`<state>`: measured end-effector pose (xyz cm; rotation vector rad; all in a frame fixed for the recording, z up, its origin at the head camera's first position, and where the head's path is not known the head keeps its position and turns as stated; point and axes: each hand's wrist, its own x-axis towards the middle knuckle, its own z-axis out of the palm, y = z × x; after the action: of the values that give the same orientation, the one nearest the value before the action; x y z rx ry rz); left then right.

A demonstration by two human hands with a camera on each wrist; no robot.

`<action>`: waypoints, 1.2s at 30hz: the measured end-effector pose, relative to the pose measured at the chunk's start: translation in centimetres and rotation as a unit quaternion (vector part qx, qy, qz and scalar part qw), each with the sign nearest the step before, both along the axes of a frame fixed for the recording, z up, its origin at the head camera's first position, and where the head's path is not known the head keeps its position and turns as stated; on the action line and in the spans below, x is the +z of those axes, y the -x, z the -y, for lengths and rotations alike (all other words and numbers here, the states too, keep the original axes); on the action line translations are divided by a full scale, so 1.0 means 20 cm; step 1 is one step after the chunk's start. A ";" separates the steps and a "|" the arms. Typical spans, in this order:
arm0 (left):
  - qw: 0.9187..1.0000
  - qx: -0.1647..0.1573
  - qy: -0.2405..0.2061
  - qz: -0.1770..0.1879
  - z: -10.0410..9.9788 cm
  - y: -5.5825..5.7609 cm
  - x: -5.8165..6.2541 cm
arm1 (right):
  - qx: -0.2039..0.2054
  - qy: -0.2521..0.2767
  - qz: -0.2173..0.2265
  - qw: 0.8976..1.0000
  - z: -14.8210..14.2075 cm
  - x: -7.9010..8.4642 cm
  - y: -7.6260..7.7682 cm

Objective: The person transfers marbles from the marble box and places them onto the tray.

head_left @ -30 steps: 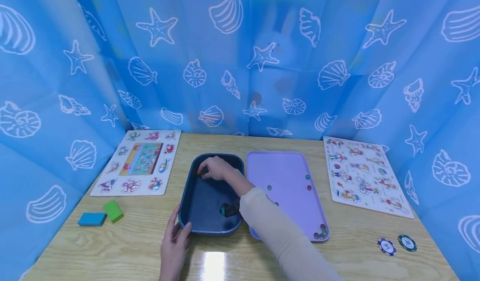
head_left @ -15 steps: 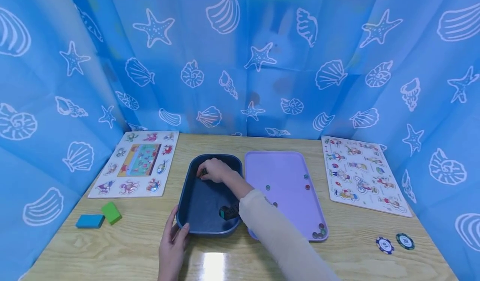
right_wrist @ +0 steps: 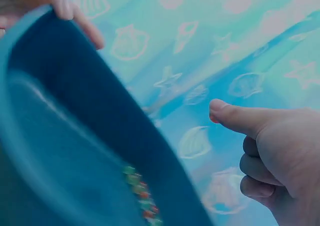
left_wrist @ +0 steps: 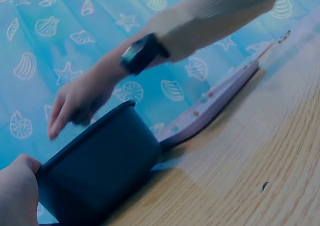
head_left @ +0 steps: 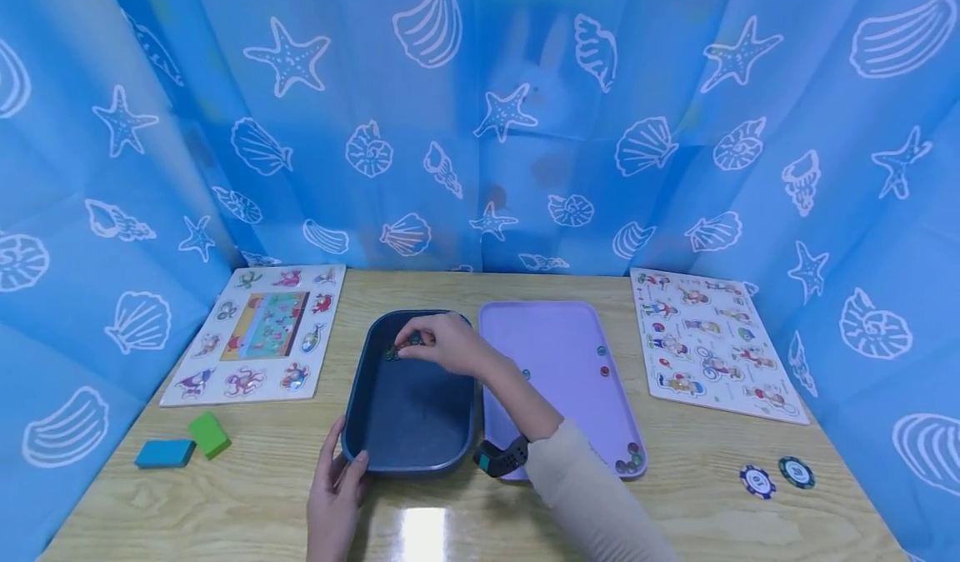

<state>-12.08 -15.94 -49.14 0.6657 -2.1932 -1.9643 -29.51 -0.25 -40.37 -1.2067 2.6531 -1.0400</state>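
Note:
A deep navy plastic tub (head_left: 408, 429) stands on the table. My left hand (head_left: 335, 495) grips its near-left corner, thumb over the rim; this grip also shows in the right wrist view. Above the tub's far part is my right hand (head_left: 450, 345), thumb and forefinger together. In the right wrist view a small red glass marble (right_wrist: 214, 118) shows at the thumb tip, mostly hidden; the other fingers are curled. Several green and red marbles (right_wrist: 140, 191) lie in a row along the tub's inner wall. Close by on the right is a lilac tray (head_left: 525, 320) with several marbles (head_left: 630, 462).
A sea-animal puzzle board (head_left: 255, 328) lies at left, with blue (head_left: 165, 454) and green (head_left: 209, 434) blocks nearer me. Another picture board (head_left: 712, 345) lies at right, and two poker chips (head_left: 757, 480) in front of it. A patterned curtain (head_left: 480, 128) closes the back and sides.
My right hand has lifted from the tub's far-left corner and shifted right, uncovering marbles there. The wristband has moved from over the tub to over the tray. My left hand keeps its grip.

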 end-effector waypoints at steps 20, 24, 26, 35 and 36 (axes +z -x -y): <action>1.000 0.003 -0.008 0.027 -0.02 -0.01 0.01 | -0.188 0.028 0.021 0.982 -0.88 -0.21 -0.16; 1.000 -0.001 -0.002 0.023 -0.02 0.00 0.02 | -0.202 0.003 0.046 0.978 -0.93 -0.31 -0.16; 1.000 0.001 0.003 0.024 -0.02 0.00 0.02 | -0.207 -0.003 0.058 0.977 -0.94 -0.35 -0.16; 1.000 0.005 0.004 0.014 -0.02 0.00 0.01 | -0.208 -0.024 0.061 0.976 -0.96 -0.44 -0.16; 1.000 0.005 0.004 0.013 -0.02 0.00 0.01 | -0.208 -0.023 0.060 0.976 -0.96 -0.44 -0.16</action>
<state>-12.14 -15.56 -48.98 0.7034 -2.2069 -1.9509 -26.36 18.98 -49.14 -0.5652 2.8770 -1.0499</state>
